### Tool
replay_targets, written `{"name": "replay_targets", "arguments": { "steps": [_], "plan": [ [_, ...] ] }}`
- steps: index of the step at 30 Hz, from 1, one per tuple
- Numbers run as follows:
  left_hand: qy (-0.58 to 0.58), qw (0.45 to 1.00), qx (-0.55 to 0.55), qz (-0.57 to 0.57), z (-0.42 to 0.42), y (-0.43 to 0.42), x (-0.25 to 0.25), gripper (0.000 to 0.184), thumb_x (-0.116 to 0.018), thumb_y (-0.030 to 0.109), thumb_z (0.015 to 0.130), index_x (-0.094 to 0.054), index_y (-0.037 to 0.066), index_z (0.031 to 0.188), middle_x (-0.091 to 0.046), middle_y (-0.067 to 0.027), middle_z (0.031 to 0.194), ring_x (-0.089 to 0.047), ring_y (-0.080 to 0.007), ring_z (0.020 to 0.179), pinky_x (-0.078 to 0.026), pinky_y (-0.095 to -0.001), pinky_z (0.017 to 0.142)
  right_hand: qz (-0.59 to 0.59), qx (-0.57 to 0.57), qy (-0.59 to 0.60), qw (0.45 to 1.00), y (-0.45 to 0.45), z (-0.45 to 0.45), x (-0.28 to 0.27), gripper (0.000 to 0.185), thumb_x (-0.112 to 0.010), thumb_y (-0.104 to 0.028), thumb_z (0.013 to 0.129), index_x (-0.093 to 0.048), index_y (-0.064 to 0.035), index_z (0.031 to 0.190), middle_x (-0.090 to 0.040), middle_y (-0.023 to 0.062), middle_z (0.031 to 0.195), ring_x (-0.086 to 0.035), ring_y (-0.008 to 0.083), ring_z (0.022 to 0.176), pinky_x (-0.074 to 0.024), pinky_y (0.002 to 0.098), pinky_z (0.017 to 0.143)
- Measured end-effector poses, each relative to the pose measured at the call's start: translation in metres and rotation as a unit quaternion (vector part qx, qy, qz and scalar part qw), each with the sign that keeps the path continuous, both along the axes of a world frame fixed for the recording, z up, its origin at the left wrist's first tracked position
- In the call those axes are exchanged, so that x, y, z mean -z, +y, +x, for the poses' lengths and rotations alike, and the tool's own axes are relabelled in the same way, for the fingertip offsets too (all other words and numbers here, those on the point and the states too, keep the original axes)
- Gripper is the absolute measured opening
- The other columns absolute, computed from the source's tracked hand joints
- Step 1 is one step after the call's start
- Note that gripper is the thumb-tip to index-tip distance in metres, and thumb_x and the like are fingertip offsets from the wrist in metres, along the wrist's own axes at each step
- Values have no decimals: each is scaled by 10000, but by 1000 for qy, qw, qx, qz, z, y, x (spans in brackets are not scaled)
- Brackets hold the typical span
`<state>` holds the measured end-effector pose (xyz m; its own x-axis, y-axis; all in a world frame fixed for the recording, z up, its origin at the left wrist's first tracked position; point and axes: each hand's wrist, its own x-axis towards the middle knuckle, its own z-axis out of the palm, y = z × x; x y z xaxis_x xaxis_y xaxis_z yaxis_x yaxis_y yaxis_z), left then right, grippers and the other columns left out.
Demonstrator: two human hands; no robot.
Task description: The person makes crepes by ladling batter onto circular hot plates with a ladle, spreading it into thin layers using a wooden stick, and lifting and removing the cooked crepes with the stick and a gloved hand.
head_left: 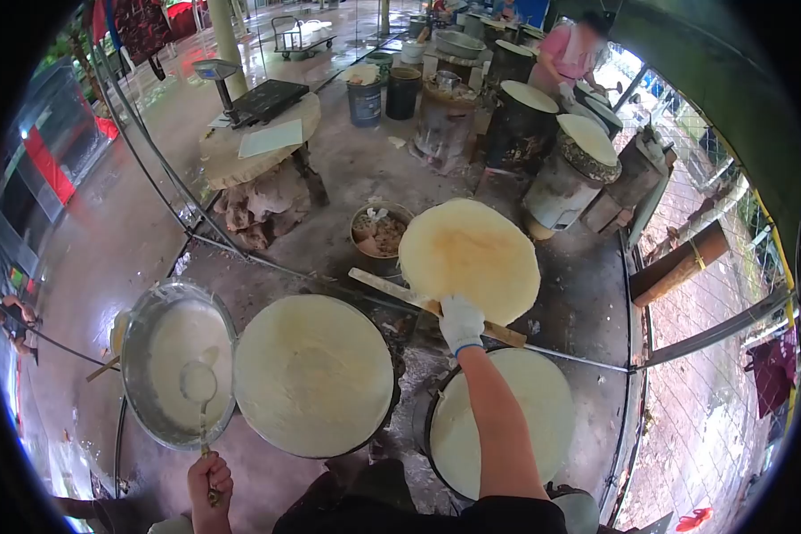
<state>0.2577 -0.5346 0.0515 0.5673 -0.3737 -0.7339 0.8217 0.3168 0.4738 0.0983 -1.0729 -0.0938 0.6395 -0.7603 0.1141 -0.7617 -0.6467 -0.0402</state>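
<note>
My left hand [210, 481] is closed round the handle of a ladle [198, 383]. The ladle's bowl rests in white batter inside a metal basin [134, 392]. Beside the basin, a pale round sheet of batter [313, 374] covers a griddle. My right hand [461, 322], in a white glove, is closed over the middle of a long wooden stick [387, 286] with a whitish left end; the fingertips are hard to make out. Just beyond the stick lies a round flatbread [472, 254], browned at its centre. Under my right forearm is another pale-covered griddle [534, 409].
A bucket of scraps [378, 233] stands beside the flatbread. Farther off are a table [227, 165] with a scale [262, 102] and several drum stoves [561, 191]. A person in pink [570, 53] works at the back right. A wire fence [694, 356] runs along the right.
</note>
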Motion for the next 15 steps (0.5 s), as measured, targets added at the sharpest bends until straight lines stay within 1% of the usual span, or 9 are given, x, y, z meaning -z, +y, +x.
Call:
{"name": "replay_targets", "arguments": {
  "steps": [4,7,8,9,10,11,12,13,15],
  "plan": [
    [5,1000,-8,6,10,10,13,123,-515,83,885,-452,91,780,-436,11,626,-379,-66,436,-321,-207,342,67,-5,-1,998,3,2,-25,226,-589,-338,835,-615,-151,957,-651,91,890,-654,297,838,-520,453,697],
    [13,1000,-12,9,18,11,14,149,-511,110,902,-452,96,766,-425,14,610,-372,-65,426,-306,-206,333,124,-26,-6,992,9,3,-42,315,-588,-404,848,-615,-133,1006,-672,116,898,-652,324,857,-512,462,725],
    [14,1000,-19,15,22,12,11,162,-508,122,911,-452,97,760,-419,15,601,-369,-65,421,-301,-206,329,124,-11,-19,992,17,3,-50,361,-595,-427,843,-612,-132,1051,-673,137,922,-645,347,875,-508,462,741],
    [14,999,13,-42,28,21,16,186,-489,138,928,-449,99,751,-406,17,587,-362,-67,408,-295,-206,323,128,-7,-33,991,31,7,-58,410,-602,-449,839,-609,-130,1096,-674,157,946,-638,370,894,-503,462,757],
    [10,995,33,-94,34,35,23,212,-471,154,944,-445,100,741,-393,18,572,-355,-68,396,-289,-206,316,140,-12,-68,988,46,12,-64,445,-620,-438,826,-594,-142,1157,-667,173,985,-632,374,920,-500,457,784],
    [15,996,10,-85,39,39,24,279,-446,221,977,-439,100,725,-372,20,554,-338,-73,374,-274,-205,301,161,-23,-100,982,66,20,-67,491,-638,-427,814,-580,-154,1218,-660,189,1023,-627,377,947,-496,453,810],
    [26,995,-11,-99,45,48,24,318,-446,282,987,-445,99,728,-375,19,560,-344,-76,388,-283,-213,321,180,-59,-137,972,88,31,-67,520,-649,-389,813,-549,-154,1266,-651,196,1062,-629,366,967,-493,435,829],
    [37,989,-3,-141,54,61,30,326,-456,331,985,-474,82,775,-385,15,582,-363,-80,410,-295,-220,350,199,-90,-173,960,112,45,-67,559,-661,-350,812,-518,-154,1315,-641,204,1101,-631,356,987,-490,418,848],
    [36,994,-32,-103,75,86,34,284,-458,309,980,-495,63,843,-410,12,620,-371,-84,429,-303,-223,377,332,-101,-218,912,168,76,-68,572,-649,-269,828,-475,-127,1354,-641,199,1115,-644,308,975,-487,383,865]
  ]
}}
